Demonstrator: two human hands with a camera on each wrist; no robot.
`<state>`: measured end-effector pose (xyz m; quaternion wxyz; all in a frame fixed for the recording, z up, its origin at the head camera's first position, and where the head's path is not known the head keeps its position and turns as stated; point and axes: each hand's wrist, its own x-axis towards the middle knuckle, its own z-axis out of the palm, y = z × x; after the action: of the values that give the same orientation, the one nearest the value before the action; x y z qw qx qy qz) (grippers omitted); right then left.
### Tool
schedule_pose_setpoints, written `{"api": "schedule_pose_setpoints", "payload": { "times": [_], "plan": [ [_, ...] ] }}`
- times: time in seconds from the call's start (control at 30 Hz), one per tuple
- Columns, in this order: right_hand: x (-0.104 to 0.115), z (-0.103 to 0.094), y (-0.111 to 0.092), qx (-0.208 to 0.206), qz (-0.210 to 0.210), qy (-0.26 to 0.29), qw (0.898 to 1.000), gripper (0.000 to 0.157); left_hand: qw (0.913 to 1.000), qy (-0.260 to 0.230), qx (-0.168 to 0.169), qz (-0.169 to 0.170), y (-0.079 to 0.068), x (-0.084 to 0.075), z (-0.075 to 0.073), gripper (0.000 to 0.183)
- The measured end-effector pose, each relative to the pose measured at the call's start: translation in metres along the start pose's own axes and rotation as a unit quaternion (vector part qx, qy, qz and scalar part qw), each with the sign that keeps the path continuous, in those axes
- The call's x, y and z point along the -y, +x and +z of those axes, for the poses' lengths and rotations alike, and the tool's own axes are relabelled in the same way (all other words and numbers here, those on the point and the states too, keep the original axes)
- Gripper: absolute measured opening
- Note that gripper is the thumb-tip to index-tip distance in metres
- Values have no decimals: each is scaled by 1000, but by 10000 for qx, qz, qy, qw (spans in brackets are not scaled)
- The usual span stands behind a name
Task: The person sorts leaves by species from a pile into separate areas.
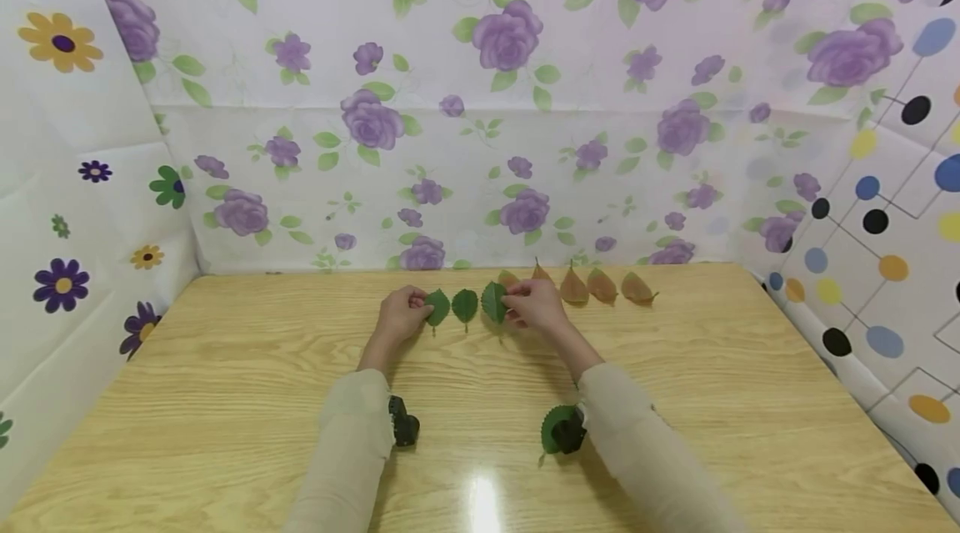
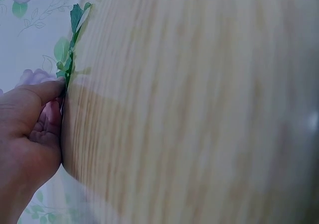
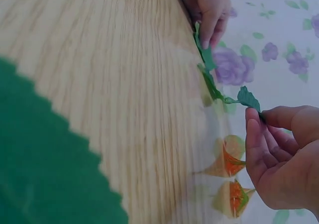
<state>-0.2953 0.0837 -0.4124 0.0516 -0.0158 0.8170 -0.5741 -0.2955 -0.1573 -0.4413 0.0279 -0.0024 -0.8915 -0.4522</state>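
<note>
My left hand (image 1: pixel 402 313) pinches the edge of a green leaf (image 1: pixel 438 307) between thumb and fingers; the left wrist view shows the thumb tip on that leaf. Just to its right a second green leaf (image 1: pixel 465 306) lies on the table with its stem toward me. A third green leaf (image 1: pixel 493 302) is pinched by my right hand (image 1: pixel 536 304), and in the right wrist view this leaf (image 3: pixel 248 98) looks raised off the table. Behind and right of my right hand runs a row of brownish-orange leaves (image 1: pixel 574 289), some partly hidden by the hand.
Another toothed green leaf (image 1: pixel 553 431) is near my right wrist, partly covered by the black wrist camera (image 1: pixel 570 429). The wood-grain table (image 1: pixel 225 399) ends at a back wall of purple-flowered cloth (image 1: pixel 465 183). Patterned cloths hang on both sides.
</note>
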Motion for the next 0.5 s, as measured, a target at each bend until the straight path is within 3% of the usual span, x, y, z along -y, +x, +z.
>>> {"api": "schedule_pose_setpoints", "payload": {
  "times": [0.23, 0.5],
  "plan": [
    [-6, 12, 9, -203, -161, 57, 9996, 19, 10000, 32, 20, -51, -2, -1, 0, 26],
    [-9, 20, 11, -105, -281, -431, 9986, 27, 10000, -33, 23, -69, -1, 0, 0, 27]
  ]
}}
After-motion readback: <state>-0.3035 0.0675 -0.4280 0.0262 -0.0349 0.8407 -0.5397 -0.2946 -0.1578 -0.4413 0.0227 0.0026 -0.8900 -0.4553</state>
